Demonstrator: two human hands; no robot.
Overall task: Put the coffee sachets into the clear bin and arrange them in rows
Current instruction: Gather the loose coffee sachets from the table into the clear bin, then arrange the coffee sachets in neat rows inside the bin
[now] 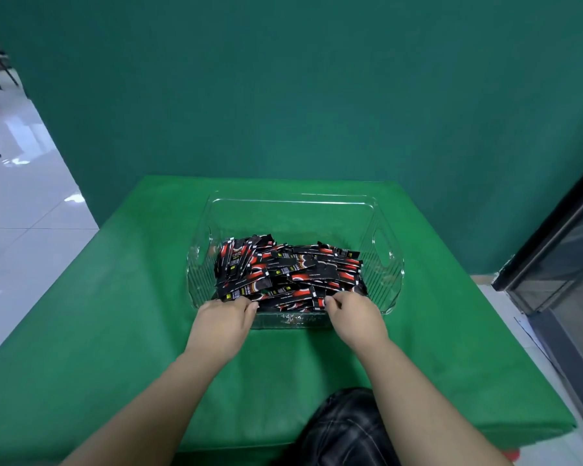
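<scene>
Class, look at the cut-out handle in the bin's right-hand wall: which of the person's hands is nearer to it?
Right. The right hand is at the bin's near right corner, below the handle; the left hand is at the near left corner.

bin (293, 199) open on top, far half free, sachets (288, 272) heaped near
</scene>
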